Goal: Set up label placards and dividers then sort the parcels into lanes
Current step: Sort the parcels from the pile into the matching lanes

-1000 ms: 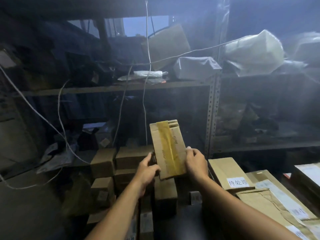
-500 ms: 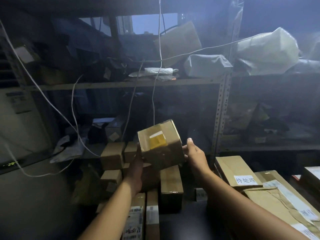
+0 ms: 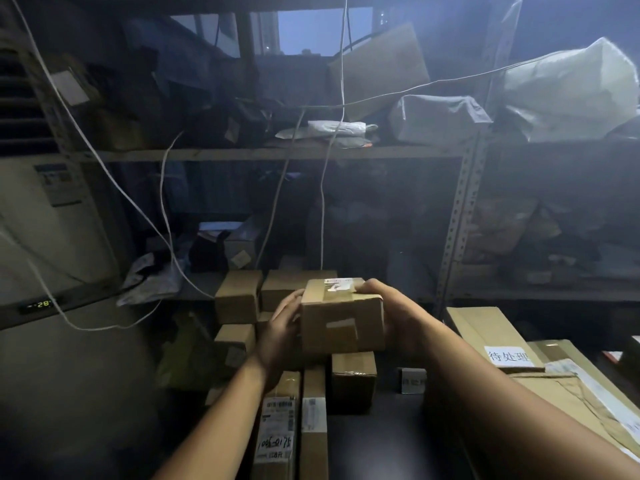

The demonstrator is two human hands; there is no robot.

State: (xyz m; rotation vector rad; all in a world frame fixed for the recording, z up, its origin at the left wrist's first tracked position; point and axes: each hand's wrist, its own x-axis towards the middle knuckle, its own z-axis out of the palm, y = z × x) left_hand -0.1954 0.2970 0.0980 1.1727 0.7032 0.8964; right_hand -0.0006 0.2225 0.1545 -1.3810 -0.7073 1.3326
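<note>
Head view: clasps a taped parcel between left grip and right grip, both closed on its opposite sides, held just above the rows of boxes on the bench. Risks a slip, with only side pressure for hold; might drop onto the rows and knock them askew. May also misread the label in dim light and choose the wrong lane.

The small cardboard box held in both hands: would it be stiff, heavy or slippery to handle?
Probably stiff: the box keeps square edges between the left hand and right hand. Likely light for its size, since it seems held by its sides alone. Flat faces mean it should not roll, though the tape may be slightly slick.
</note>
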